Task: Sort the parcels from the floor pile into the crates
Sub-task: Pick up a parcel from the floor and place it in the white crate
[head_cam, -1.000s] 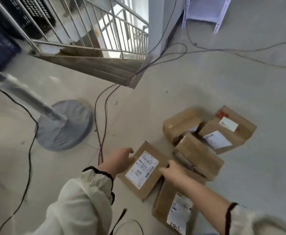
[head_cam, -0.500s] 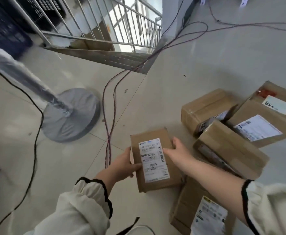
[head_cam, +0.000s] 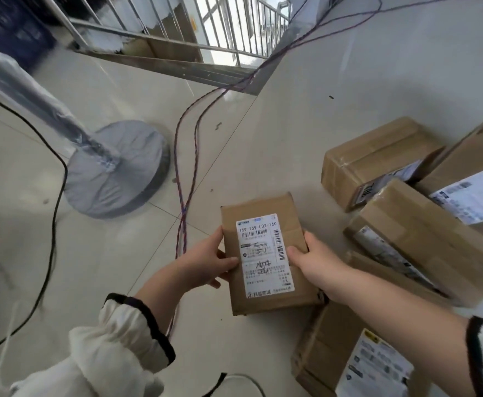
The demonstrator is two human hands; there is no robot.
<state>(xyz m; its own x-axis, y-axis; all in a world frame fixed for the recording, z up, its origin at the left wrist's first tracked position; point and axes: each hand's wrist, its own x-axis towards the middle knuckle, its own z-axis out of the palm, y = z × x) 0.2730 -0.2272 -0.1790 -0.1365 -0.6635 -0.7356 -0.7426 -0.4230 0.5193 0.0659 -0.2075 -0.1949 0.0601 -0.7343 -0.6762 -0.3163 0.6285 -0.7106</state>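
Note:
A small brown cardboard parcel (head_cam: 263,219) with a white shipping label facing up is held above the floor in both hands. My left hand (head_cam: 206,267) grips its left edge, thumb on top. My right hand (head_cam: 317,265) grips its right edge, thumb on the label. To the right lies the floor pile: a taped box (head_cam: 377,156), a long box (head_cam: 426,239) leaning on others, a labelled box (head_cam: 475,179) at the far right, and a labelled box (head_cam: 346,356) under my right forearm. A dark blue crate (head_cam: 11,30) shows at the top left.
A fan stand with a wrapped round grey base (head_cam: 120,170) and slanted pole stands to the left. Purple-red cables (head_cam: 188,156) and a black cable (head_cam: 54,213) run over the tiled floor. A metal stair railing (head_cam: 206,32) borders the stairwell at the top.
The small parcel was lifted off the floor and turned so its label stands upright before me. Both hands moved from touching it to gripping its sides. The view came closer to the pile.

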